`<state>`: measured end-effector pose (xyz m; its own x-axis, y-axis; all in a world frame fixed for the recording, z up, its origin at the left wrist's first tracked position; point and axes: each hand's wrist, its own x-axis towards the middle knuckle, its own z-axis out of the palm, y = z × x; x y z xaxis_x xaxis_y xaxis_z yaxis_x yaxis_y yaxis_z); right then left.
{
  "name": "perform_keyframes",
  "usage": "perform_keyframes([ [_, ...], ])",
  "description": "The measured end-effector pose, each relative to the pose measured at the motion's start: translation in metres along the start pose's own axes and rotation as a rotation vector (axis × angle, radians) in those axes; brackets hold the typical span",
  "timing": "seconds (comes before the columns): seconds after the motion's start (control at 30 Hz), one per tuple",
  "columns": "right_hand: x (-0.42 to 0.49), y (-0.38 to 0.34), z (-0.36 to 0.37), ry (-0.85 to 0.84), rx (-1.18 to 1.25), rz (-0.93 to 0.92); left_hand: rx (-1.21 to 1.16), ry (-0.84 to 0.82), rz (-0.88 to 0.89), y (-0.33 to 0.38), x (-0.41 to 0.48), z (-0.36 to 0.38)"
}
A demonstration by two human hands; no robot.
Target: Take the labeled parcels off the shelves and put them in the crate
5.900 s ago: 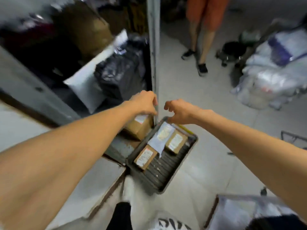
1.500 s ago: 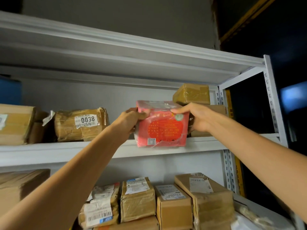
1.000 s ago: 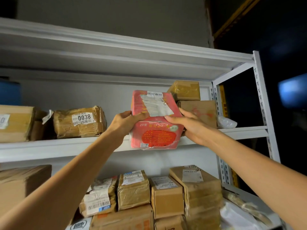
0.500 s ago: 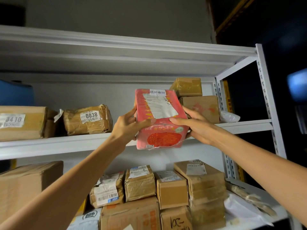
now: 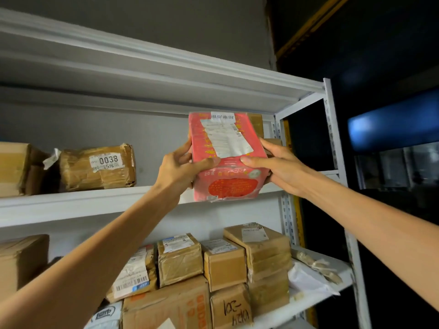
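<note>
A red plastic-wrapped parcel (image 5: 225, 157) with a white shipping label on top is held up in front of the middle shelf (image 5: 95, 203), clear of the board. My left hand (image 5: 180, 169) grips its left side with the thumb across the front edge. My right hand (image 5: 275, 167) grips its right side, thumb also on the front edge. The crate is not in view.
A taped brown parcel marked 0038 (image 5: 97, 167) lies on the middle shelf to the left, another box (image 5: 14, 169) beyond it. Several labeled cardboard boxes (image 5: 223, 262) fill the lower shelf. The white upright post (image 5: 337, 167) stands at the right, dark space past it.
Both hands have drawn the red parcel off the shelf and tilted it so its labeled top faces me. Earlier my hands hung over the crate on the floor.
</note>
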<state>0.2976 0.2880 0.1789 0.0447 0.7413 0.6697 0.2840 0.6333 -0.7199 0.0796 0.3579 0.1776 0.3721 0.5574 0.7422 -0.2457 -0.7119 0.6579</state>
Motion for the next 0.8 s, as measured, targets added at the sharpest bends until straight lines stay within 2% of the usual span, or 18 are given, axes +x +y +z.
perform_keyframes([
  [0.23, -0.051, -0.012, -0.043, 0.120, -0.077, 0.042, -0.151, -0.101, -0.007, -0.014, 0.001, 0.056],
  [0.37, -0.098, -0.022, -0.077, 0.278, -0.182, 0.068, -0.295, -0.192, 0.008, -0.023, -0.004, 0.115],
  [0.6, -0.230, -0.053, -0.148, 0.569, -0.352, 0.163, -0.514, -0.486, -0.031, -0.028, -0.037, 0.265],
  [0.8, -0.369, -0.102, -0.210, 0.861, -0.573, 0.263, -0.739, -0.709, -0.089, 0.004, -0.099, 0.422],
])
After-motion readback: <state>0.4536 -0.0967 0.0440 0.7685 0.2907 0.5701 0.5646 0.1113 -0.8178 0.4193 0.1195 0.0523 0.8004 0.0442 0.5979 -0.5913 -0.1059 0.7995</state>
